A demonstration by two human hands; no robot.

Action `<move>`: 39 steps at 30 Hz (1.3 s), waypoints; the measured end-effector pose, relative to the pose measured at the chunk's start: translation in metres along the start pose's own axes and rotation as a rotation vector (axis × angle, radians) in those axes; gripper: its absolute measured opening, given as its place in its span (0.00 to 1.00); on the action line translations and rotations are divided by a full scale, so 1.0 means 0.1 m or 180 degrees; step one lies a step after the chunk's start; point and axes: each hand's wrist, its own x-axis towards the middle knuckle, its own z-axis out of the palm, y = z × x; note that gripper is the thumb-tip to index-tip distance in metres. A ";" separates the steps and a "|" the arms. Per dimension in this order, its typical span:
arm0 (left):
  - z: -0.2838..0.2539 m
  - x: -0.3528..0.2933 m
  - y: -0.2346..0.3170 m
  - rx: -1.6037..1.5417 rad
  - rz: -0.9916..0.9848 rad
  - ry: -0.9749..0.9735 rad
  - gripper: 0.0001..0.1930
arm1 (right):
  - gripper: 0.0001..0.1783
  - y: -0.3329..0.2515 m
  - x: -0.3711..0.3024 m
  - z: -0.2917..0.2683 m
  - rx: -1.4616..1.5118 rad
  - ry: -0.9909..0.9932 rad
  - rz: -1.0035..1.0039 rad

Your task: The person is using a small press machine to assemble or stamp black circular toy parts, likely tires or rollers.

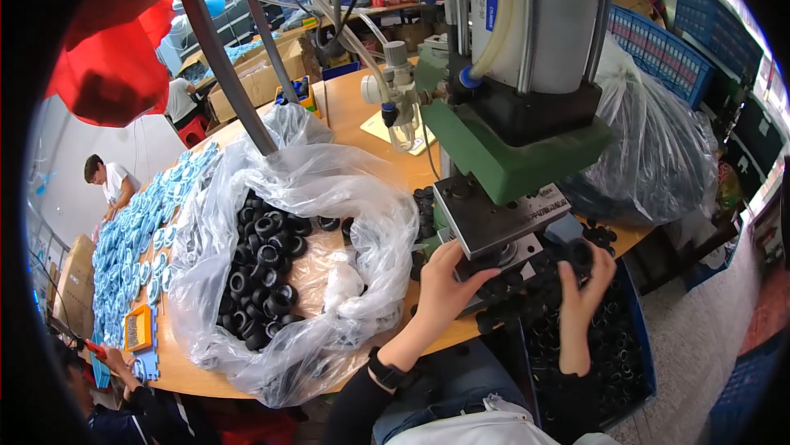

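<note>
My left hand (444,284) is at the metal fixture under the press, thumb and forefinger apart. Its thumb reaches along the near side of a dark round part (499,256) seated under the steel block (494,219); the far fingertips are partly hidden by that block. To its right, my right hand (586,284) grips a black rubber cap (579,254) between thumb and fingers. Loose black caps (502,287) lie around the fixture and between my hands. Below my right hand, a blue crate (646,346) holds many black ring-shaped parts.
The green press head (527,149) overhangs both hands. Left of it, a clear plastic bag (378,235) lies open around black caps (267,256). Light-blue parts (132,239) cover the far-left table. A filled bag (658,140) stands at right. Another person's hand (118,360) is at lower left.
</note>
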 end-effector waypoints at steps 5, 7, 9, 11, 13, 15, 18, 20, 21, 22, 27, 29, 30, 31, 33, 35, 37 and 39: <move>0.20 0.15 0.17 0.0863 0.0619 0.0479 0.15 | 0.28 0.88 -0.41 -0.63 -0.0947 0.0001 0.0418; 0.32 0.17 0.18 0.0807 0.0505 0.0474 0.15 | 0.30 1.49 -0.75 -0.96 -0.1646 -0.0209 0.0414; 0.35 0.14 0.19 0.0794 0.0390 0.0481 0.15 | 0.36 2.09 -1.17 -1.23 -0.1959 -0.0618 0.0995; 0.30 0.13 0.15 0.0906 0.0304 0.0270 0.16 | 0.42 2.21 -1.41 -1.19 -0.2190 -0.1060 0.1533; 0.27 0.10 0.09 0.0850 0.0509 0.0225 0.19 | 0.55 2.12 -1.45 -0.96 -0.2934 -0.1620 0.2348; 0.29 0.12 0.09 0.0759 0.0718 0.0142 0.21 | 0.59 2.36 -1.37 -0.83 -0.2524 -0.1099 0.1352; 0.18 0.06 0.08 0.0632 0.0766 -0.0047 0.26 | 0.37 1.65 -0.61 -0.32 -0.1665 -0.0499 0.0384; 0.06 0.02 0.17 -0.0314 0.0056 -0.0281 0.29 | 0.29 1.40 -0.12 -0.04 -0.1083 -0.0742 -0.0209; -0.02 -0.02 0.16 -0.0285 0.0065 -0.0255 0.29 | 0.26 1.20 0.10 0.11 -0.0734 -0.0908 -0.0476; -0.15 -0.09 0.16 0.0277 0.0230 -0.0069 0.29 | 0.24 1.15 0.26 0.28 -0.0858 -0.0954 -0.0720; -0.88 -0.59 -0.04 0.1099 0.0083 0.0572 0.22 | 0.16 1.54 0.42 0.91 -0.1589 -0.1658 -0.1412; -1.16 -0.74 -0.19 0.1313 -0.0001 0.0863 0.18 | 0.15 1.50 0.51 0.82 -0.1494 -0.1932 -0.1033; -1.31 -0.78 -0.27 0.1574 0.0064 0.1020 0.16 | 0.16 1.73 0.53 0.80 -0.1482 -0.1707 -0.1240; -1.51 -0.84 -0.35 0.1875 0.0106 0.1183 0.14 | 0.19 1.75 0.52 0.82 -0.1432 -0.1818 -0.1015; -1.84 -0.78 -0.40 0.2522 0.0070 0.1483 0.13 | 0.24 1.82 0.58 0.73 -0.1068 -0.2122 -0.0497; -2.20 -0.67 -0.65 0.3063 0.0276 0.1625 0.15 | 0.26 1.91 0.50 0.71 -0.0890 -0.1983 -0.0501; -2.50 -0.52 -0.79 0.3470 0.0196 0.1738 0.21 | 0.25 1.60 0.34 0.66 -0.0627 -0.1791 -0.0362; -2.69 -0.33 -0.88 0.4146 -0.0100 0.1683 0.25 | 0.25 1.17 0.21 0.53 -0.0397 -0.1558 -0.0185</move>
